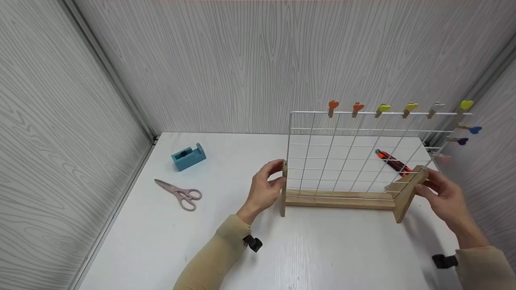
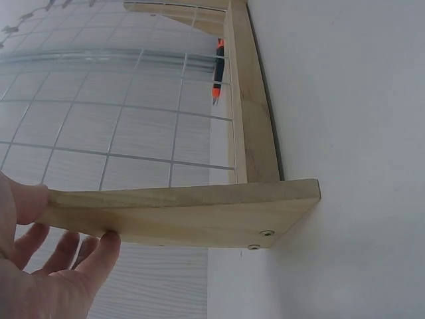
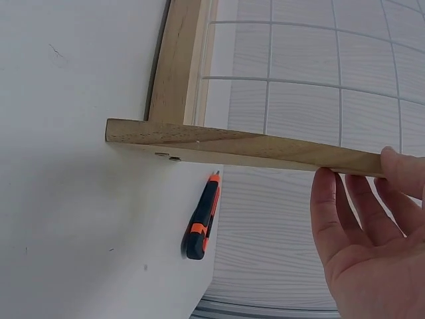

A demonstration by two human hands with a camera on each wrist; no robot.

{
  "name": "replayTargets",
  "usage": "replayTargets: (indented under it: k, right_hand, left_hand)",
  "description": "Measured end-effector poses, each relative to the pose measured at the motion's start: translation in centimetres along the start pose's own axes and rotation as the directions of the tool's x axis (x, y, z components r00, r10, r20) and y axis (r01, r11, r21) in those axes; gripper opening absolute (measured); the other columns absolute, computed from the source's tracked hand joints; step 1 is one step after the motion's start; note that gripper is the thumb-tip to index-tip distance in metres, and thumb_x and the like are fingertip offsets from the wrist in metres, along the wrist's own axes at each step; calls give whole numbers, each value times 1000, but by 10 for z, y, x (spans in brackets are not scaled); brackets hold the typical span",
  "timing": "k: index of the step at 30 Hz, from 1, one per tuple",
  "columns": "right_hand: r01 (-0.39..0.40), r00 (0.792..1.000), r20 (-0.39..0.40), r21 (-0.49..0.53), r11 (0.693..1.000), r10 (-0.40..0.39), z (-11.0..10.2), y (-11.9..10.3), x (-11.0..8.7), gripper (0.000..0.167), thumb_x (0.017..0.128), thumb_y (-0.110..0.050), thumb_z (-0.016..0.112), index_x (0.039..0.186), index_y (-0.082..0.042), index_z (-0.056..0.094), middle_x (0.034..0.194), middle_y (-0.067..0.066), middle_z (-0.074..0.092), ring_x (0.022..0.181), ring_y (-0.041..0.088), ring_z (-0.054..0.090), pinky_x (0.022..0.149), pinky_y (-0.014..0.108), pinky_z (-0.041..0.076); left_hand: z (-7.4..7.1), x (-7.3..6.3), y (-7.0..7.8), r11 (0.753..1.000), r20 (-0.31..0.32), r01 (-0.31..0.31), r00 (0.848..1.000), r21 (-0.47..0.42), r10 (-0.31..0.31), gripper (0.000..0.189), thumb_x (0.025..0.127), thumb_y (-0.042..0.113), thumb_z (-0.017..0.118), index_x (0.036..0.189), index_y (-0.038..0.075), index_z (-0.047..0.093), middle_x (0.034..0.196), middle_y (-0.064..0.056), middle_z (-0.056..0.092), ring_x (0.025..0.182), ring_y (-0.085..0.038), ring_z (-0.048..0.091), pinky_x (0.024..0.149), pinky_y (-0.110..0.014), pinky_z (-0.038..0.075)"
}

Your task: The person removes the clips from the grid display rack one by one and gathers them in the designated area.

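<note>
A white wire grid stand point(image 1: 340, 204) with wooden side panels and a wooden base bar stands upright on the table's right half. My left hand point(image 1: 264, 189) grips the upper part of its left side panel point(image 2: 186, 219), thumb at the edge and fingers on the outer face. At the other end, my right hand point(image 1: 445, 197) holds the right side panel point(image 3: 252, 147) near its top in the same manner. Heart-topped wooden clips, among them an orange one point(image 1: 333, 105) and a blue one point(image 1: 475, 130), line the grid's top wire and right edge.
Behind the grid lies a black and orange utility knife point(image 1: 393, 162). A blue tape dispenser point(image 1: 188, 158) and scissors point(image 1: 180, 193) lie on the white table point(image 1: 133, 241) to the left. Grey wood-patterned walls point(image 1: 225, 68) enclose the back and sides.
</note>
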State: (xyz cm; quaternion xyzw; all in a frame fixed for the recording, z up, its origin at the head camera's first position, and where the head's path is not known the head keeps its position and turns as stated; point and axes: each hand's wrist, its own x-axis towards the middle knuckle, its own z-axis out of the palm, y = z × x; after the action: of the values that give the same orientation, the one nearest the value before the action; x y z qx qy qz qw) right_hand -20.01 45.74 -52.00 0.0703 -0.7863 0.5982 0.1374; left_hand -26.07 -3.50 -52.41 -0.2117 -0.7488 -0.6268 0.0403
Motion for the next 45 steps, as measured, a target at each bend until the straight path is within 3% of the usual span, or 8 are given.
replayTargets:
  k: [10, 17, 29, 36, 45]
  right_hand:
    - [-12, 1000, -10, -90, 996, 11, 0, -1, 2, 49, 106, 10, 66, 154, 5, 61, 125, -26, 73, 115, -13, 68, 85, 8, 63]
    - [-40, 999, 0, -234, 971, 41, -2, -4, 2, 52, 109, 3, 66, 160, 9, 52, 126, -35, 66, 114, -17, 63, 85, 6, 62]
    - [-15, 1000, 9, -242, 970, 17, 3, -8, 4, 53, 108, 7, 65, 158, 17, 48, 125, -37, 64, 114, -21, 62, 84, 6, 62]
    - [13, 1000, 21, -207, 978, -9, 18, -15, 7, 51, 107, 10, 65, 155, 18, 51, 125, -35, 67, 113, -18, 65, 84, 8, 63]
    - [71, 996, 66, -206, 976, -58, 56, -25, 11, 53, 106, 8, 68, 158, 9, 56, 129, -29, 68, 119, -14, 65, 92, 6, 61]
  left_hand:
    - [1, 2, -1, 1000, 0, 3, 1000, -16, -4, 47, 107, -6, 65, 153, 1, 60, 150, -25, 66, 148, -41, 64, 121, -38, 60]
    - [1, 3, 0, 1000, -5, 5, 1000, -8, -5, 47, 106, -7, 65, 153, 1, 60, 149, -25, 66, 148, -40, 65, 120, -37, 61]
    - [-3, 1, 4, 1000, -27, -10, 1000, 29, 11, 48, 105, -9, 65, 152, 0, 60, 148, -24, 68, 145, -39, 67, 115, -38, 64]
    - [-17, -4, 5, 999, -58, -14, 998, 33, 16, 48, 105, -9, 64, 152, -1, 60, 148, -23, 68, 145, -40, 66, 116, -40, 64]
    - [-54, -12, 2, 999, -128, 22, 992, 50, -16, 49, 105, -9, 65, 153, 0, 61, 151, -23, 68, 147, -42, 64, 120, -49, 61]
